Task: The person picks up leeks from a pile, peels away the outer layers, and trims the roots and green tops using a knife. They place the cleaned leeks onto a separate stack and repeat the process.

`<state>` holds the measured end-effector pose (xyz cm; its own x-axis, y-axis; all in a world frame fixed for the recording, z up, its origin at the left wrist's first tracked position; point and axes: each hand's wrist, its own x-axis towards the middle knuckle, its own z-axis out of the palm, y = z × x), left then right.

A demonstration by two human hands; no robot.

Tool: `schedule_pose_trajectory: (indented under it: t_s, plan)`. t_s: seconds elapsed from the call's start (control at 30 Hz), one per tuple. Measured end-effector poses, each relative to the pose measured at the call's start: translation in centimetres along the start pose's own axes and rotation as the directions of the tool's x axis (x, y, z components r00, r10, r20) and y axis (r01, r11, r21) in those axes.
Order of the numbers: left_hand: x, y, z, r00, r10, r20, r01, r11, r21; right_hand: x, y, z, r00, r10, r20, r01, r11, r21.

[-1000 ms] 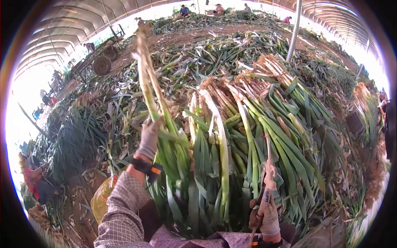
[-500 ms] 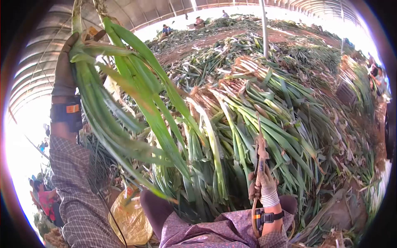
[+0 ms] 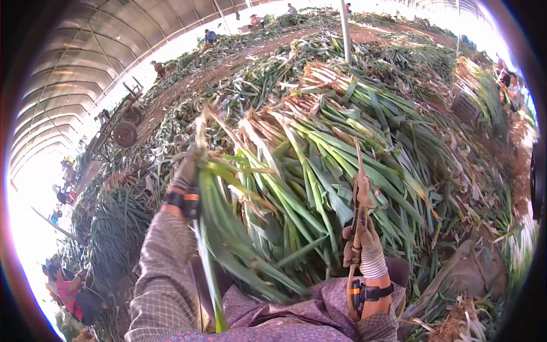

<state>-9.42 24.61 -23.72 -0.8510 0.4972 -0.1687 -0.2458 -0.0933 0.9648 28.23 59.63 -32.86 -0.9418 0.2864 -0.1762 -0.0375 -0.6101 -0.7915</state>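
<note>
My left hand (image 3: 187, 170), in a dark glove, is closed around long green leafy stalks (image 3: 228, 233). Their pale root ends point up and their leaves trail toward my lap, partly blurred. In my gloved right hand (image 3: 364, 248) is a slim tool with a narrow pointed tip (image 3: 361, 191), held upright, with a hose-like part running down past the wrist. Just in front of me lies a heap of leafy stalks (image 3: 342, 148) with brownish roots at the upper end.
More stalks (image 3: 119, 228) are piled at the left. A wheeled cart (image 3: 125, 134) stands further back. One person in red (image 3: 68, 293) is at the lower left, others far behind. A pole (image 3: 346, 34) rises behind the heap, and a dark crate (image 3: 465, 108) sits at the right.
My left hand has come down and to the right with the stalks, from high at the left to beside the heap. The view has shifted left. My right hand still holds the tool.
</note>
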Motion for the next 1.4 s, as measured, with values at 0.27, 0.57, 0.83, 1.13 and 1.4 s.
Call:
schedule_pose_trajectory:
  t_s: [0.27,0.57,0.83,1.13,1.4]
  plan:
    - [2.7,-13.8,2.1,0.837,-0.220,-0.500,0.500,0.679,0.538,1.2,0.6,0.9,0.997,0.061,-0.051,-0.065,0.994,-0.090]
    - [-9.8,-9.4,4.3,0.542,0.805,-0.240,0.114,0.212,0.971,2.4,3.2,-1.5,0.994,0.107,-0.025,-0.110,0.983,-0.148]
    - [-10.2,-16.4,2.0,0.904,0.231,-0.360,0.142,0.631,0.762,1.3,2.2,0.8,0.987,0.155,-0.043,-0.160,0.977,-0.139]
    - [-0.4,-6.4,-0.2,0.816,-0.070,0.574,-0.496,-0.594,0.633,1.5,3.2,-0.1,0.989,0.105,-0.106,-0.128,0.963,-0.238]
    - [0.6,1.3,-4.0,0.658,0.535,-0.529,-0.073,0.745,0.663,1.2,2.3,1.2,0.990,0.141,-0.008,-0.141,0.983,-0.120]
